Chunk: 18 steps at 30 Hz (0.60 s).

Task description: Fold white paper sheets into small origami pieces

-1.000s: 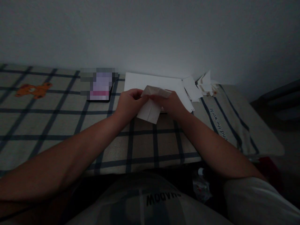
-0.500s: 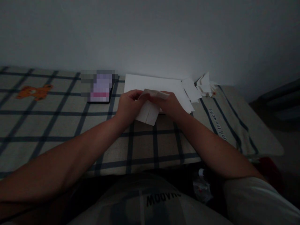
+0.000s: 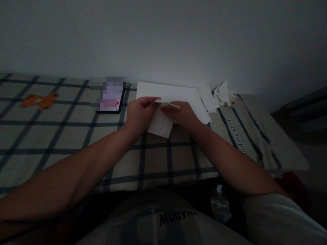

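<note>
Between my two hands is a creased, partly folded sheet of white paper (image 3: 160, 125), its lower flap hanging toward me with a fold line down it. My left hand (image 3: 142, 112) pinches the paper's left side, thumb on top. On the other side, my right hand (image 3: 184, 114) has its fingers closed on the upper right edge. Both hands are just in front of a stack of white paper sheets (image 3: 166, 90), partly covering its near edge. Some fingertips are hidden behind the folded paper.
A phone (image 3: 111, 95) with a blurred screen lies left of the stack on the checked tablecloth (image 3: 63, 132). Small paper pieces (image 3: 208, 97) and folded paper shapes (image 3: 222, 93) rest to the right. A wall (image 3: 163, 41) rises behind; a clear bottle (image 3: 221, 206) is below the table edge.
The paper's top flap, raised and spread before, is now folded lower between my fingers. Both hands stay in nearly the same place, still holding it.
</note>
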Available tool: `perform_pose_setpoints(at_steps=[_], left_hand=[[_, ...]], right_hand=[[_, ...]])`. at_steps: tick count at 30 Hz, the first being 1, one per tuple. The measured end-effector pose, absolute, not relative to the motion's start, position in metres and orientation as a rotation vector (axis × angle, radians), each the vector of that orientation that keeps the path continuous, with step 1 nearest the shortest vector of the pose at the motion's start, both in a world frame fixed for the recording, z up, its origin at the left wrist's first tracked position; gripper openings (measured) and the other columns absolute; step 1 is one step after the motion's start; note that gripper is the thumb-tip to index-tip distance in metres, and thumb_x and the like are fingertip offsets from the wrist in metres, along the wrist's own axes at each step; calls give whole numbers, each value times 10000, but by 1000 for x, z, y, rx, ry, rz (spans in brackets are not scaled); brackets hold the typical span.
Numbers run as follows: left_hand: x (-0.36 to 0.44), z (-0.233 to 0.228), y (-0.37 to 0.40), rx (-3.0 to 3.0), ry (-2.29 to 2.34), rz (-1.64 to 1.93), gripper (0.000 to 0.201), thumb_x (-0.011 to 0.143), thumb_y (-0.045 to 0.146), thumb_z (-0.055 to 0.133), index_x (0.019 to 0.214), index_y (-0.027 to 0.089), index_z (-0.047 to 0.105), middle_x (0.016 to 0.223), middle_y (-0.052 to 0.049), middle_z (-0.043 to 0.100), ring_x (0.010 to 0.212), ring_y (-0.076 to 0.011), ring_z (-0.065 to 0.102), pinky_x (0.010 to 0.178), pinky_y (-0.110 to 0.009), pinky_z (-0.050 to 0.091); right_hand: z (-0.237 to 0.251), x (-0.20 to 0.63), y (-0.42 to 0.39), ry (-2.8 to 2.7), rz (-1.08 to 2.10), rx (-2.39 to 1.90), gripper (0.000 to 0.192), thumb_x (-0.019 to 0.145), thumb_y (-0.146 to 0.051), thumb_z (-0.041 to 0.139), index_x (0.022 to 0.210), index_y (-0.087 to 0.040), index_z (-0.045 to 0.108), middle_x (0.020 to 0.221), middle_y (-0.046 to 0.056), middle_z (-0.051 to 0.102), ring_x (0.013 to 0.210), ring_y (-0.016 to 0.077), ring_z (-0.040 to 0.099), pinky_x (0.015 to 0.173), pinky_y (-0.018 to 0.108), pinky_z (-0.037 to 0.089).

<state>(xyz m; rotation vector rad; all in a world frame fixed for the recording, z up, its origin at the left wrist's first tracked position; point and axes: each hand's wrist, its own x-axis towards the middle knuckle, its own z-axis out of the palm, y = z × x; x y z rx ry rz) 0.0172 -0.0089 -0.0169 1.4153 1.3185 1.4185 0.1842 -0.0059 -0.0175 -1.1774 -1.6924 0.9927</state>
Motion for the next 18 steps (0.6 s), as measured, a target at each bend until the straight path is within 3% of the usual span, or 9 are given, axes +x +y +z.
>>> perform_pose_setpoints(at_steps=[4, 8, 11, 18], left_hand=[[17, -15, -11, 1408, 1331, 1379, 190, 802, 302, 733, 931, 180, 802, 912, -46, 789, 849, -179, 702, 752, -268, 526], [16, -17, -10, 1403, 1372, 1215, 247, 756, 410, 775, 805, 169, 771, 731, -26, 725, 676, -158, 626, 567, -246, 440], [14, -19, -8, 1392, 1342, 1195, 293, 746, 460, 765, 723, 169, 734, 671, -19, 680, 615, -142, 574, 518, -242, 386], [8, -21, -1, 1357, 1325, 1231, 255, 739, 429, 740, 758, 176, 711, 741, -34, 704, 637, -161, 604, 538, -255, 425]], right_hand=[[-20, 185, -5, -1661, 968, -1225, 348, 790, -484, 743, 671, -185, 611, 624, -25, 549, 596, 106, 459, 515, 246, 348], [-28, 187, 0, -1562, 957, -1218, 373, 765, -543, 771, 830, -181, 711, 823, 42, 699, 803, 196, 619, 676, 315, 507], [-30, 189, 4, -1540, 984, -1200, 389, 763, -540, 779, 864, -169, 717, 861, 59, 713, 856, 218, 647, 771, 358, 541], [-26, 194, 8, -1494, 1088, -1104, 348, 779, -521, 750, 844, -193, 656, 738, 3, 667, 681, 149, 618, 637, 301, 532]])
